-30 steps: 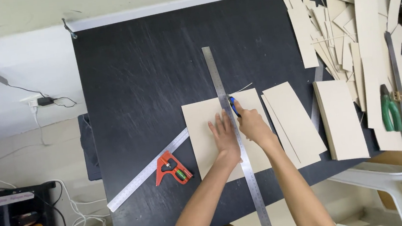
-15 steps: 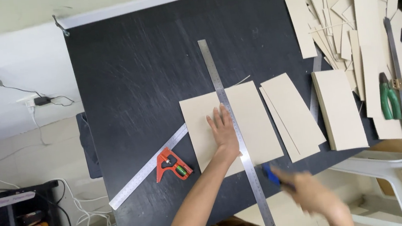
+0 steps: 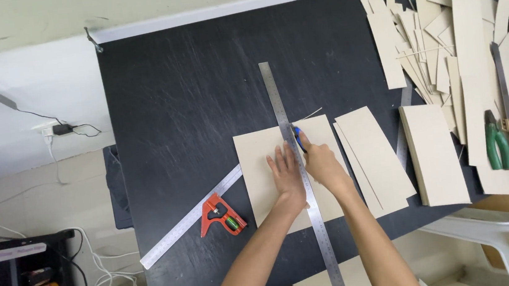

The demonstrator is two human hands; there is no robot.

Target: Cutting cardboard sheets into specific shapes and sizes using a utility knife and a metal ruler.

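A beige cardboard sheet [image 3: 258,167] lies on the black table [image 3: 189,106]. A long steel ruler [image 3: 276,100] runs across the sheet from far to near. My left hand [image 3: 286,176] presses flat on the ruler and sheet, fingers spread. My right hand [image 3: 321,164] grips a blue utility knife [image 3: 298,137], its tip at the ruler's right edge near the sheet's far edge.
A combination square with a red head [image 3: 219,215] lies left of the sheet. Cut cardboard strips [image 3: 377,156] and a stack [image 3: 433,154] lie to the right. A pile of offcuts [image 3: 443,38] and green pliers [image 3: 497,147] fill the far right. A white chair [image 3: 493,232] stands below.
My right hand drew the knife toward me along the ruler, then returned to the sheet's far edge. My left hand stayed on the ruler.
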